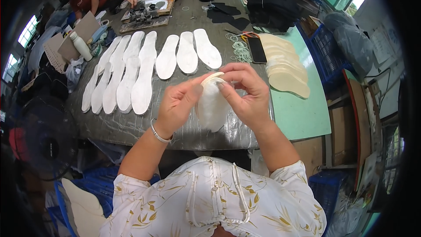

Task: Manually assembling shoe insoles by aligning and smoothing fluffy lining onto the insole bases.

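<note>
Between my hands is an insole [212,105], cream on one side and fluffy white on the other, held up over the near edge of the table. My left hand [180,103] grips its upper end from the left, thumb against the edge. My right hand [247,91] pinches the same end from the right, with thumb and fingers closed on it. Where the two sides meet under my fingertips is partly hidden. To the left, white insoles [147,68] lie in overlapping rows, and a few separate ones [187,52] lie farther right.
Cream insoles [287,79] overlap on a green board [307,120] at right. Nearby are a black phone [257,50], pale rubber bands [241,52] and an orange-handled tool [249,34]. Co-workers sit beyond the dark table [193,17]. A fan [46,136] stands at left.
</note>
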Demonstrator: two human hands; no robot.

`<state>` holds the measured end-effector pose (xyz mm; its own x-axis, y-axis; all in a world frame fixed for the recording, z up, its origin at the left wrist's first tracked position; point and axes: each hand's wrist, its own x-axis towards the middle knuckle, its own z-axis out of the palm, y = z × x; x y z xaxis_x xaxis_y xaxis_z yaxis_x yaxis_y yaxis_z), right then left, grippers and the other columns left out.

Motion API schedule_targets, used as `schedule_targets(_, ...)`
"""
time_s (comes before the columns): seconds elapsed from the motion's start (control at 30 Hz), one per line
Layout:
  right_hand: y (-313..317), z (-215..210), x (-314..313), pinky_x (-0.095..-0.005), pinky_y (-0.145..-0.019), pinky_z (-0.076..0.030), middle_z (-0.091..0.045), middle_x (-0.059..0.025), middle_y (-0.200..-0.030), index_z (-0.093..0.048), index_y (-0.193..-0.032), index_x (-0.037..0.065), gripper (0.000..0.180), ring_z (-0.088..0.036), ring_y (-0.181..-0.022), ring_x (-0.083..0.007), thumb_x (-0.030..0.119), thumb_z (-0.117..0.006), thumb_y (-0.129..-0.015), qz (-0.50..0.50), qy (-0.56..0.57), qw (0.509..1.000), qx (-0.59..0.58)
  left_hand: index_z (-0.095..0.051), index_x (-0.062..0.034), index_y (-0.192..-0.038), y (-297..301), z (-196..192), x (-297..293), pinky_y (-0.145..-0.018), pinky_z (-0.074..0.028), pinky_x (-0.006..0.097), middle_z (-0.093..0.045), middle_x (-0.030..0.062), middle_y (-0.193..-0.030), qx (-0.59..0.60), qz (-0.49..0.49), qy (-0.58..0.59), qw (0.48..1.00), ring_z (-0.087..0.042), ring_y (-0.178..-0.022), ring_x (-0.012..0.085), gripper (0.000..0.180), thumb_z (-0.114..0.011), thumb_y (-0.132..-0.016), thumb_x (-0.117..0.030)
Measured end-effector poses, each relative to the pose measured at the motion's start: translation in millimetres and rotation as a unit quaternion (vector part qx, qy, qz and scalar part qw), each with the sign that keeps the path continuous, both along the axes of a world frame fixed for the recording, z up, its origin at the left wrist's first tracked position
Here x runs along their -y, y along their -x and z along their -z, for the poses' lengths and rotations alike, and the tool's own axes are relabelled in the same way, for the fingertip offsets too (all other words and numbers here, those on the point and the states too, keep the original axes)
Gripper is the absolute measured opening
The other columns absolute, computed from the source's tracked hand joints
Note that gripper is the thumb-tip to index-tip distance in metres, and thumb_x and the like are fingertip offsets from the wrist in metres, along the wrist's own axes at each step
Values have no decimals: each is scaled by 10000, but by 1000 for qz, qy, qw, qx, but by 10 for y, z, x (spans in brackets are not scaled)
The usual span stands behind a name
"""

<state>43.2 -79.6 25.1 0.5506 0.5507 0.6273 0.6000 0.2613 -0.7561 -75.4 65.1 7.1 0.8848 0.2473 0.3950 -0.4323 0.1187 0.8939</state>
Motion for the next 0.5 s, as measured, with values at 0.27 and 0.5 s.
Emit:
schedule_targets(0.27, 114, -21, 3, -279, -784, -561, -576, -73, -1160, -566, -1189, 59, 432, -621, -874, -125, 49, -738, -793, -32, -27, 993, -107, -618, 53, -1207, 51, -58, 99, -814, -513, 236, -694, 95, -1075, -29, -172, -21, 985, -634, -937, 102, 301, -529, -1011, -158)
schedule_targets(0.5, 84, -29, 71, -285, -751, -558, -651, -94, -967, -663, -988, 3, 169, -655, -848, -163, 53, -692, -829, -36, -18, 998, -50, -598, 78, -1208, 29, -46, 54, -849, -497, 253, -684, 125, -1077, 36, -178, -14, 983, -630, -955, 132, 319, -521, -1014, -164)
